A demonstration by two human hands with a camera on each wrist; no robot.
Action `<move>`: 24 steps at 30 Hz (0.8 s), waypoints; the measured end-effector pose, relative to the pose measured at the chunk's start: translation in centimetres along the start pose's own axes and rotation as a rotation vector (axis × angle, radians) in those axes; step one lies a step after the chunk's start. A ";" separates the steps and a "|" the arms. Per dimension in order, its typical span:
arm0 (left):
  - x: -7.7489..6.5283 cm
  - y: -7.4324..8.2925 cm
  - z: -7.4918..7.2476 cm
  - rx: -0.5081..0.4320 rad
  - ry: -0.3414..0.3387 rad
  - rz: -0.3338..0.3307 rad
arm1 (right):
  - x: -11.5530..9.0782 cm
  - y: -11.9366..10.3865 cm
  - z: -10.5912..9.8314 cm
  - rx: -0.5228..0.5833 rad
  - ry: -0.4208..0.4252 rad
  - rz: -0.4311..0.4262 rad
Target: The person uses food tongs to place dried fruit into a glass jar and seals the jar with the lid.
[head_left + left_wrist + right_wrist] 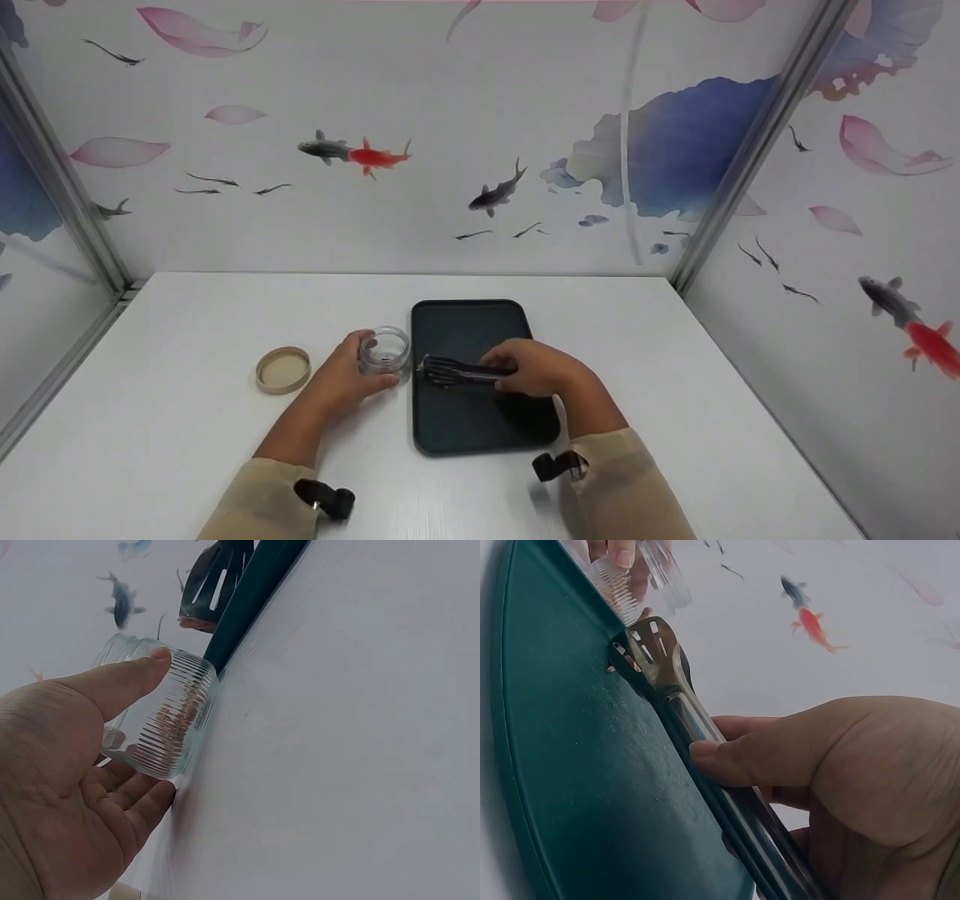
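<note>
My left hand (346,381) grips a clear glass jar (385,352) round its side, at the left edge of a dark green tray (480,435). In the left wrist view the jar's ribbed wall shows brownish bits (178,720) gathered near its base. Over the tray, my right hand (538,367) holds slotted serving tongs (456,372), thumb on one arm and fingers behind the other. Their heads point left toward the jar. A small brown piece (197,624) shows at the tongs' tips in the left wrist view.
Left of the jar, a round beige lid (283,370) lies on the white table (180,450). Printed wall panels (420,225) stand behind the table and along both sides. Dark wrist-camera mounts (325,500) sit at both sleeves.
</note>
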State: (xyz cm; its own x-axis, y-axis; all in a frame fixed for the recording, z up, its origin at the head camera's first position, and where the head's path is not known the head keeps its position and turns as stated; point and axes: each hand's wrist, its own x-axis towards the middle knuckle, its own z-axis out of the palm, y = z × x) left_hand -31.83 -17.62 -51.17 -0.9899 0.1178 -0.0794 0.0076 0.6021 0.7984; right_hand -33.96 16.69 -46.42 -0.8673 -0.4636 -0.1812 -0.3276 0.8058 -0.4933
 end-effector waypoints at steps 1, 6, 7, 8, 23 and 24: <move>0.0 0.0 0.0 0.001 0.000 0.000 | 0.0 0.0 0.0 0.002 -0.001 -0.004; 0.0 -0.1 0.0 0.003 0.000 0.000 | -0.1 0.0 0.1 0.003 -0.003 -0.018; 0.0 -0.1 0.0 0.002 0.001 0.000 | -0.1 0.0 0.1 0.001 -0.003 -0.021; 0.0 -0.1 0.0 -0.001 0.001 0.002 | -0.1 0.0 0.1 0.000 -0.002 -0.025; 0.2 -0.2 0.1 -0.006 0.003 0.008 | -0.1 0.1 -0.3 -0.037 0.011 -0.055; 0.2 -0.2 0.1 -0.006 0.003 0.009 | -0.2 0.0 -0.4 -0.037 0.015 -0.051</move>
State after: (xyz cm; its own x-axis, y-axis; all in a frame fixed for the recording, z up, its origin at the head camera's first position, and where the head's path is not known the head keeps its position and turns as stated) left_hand -32.06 -17.67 -51.39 -0.9902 0.1205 -0.0700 0.0158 0.5964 0.8025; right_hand -33.96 16.94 -46.10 -0.8547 -0.4989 -0.1436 -0.3847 0.7944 -0.4700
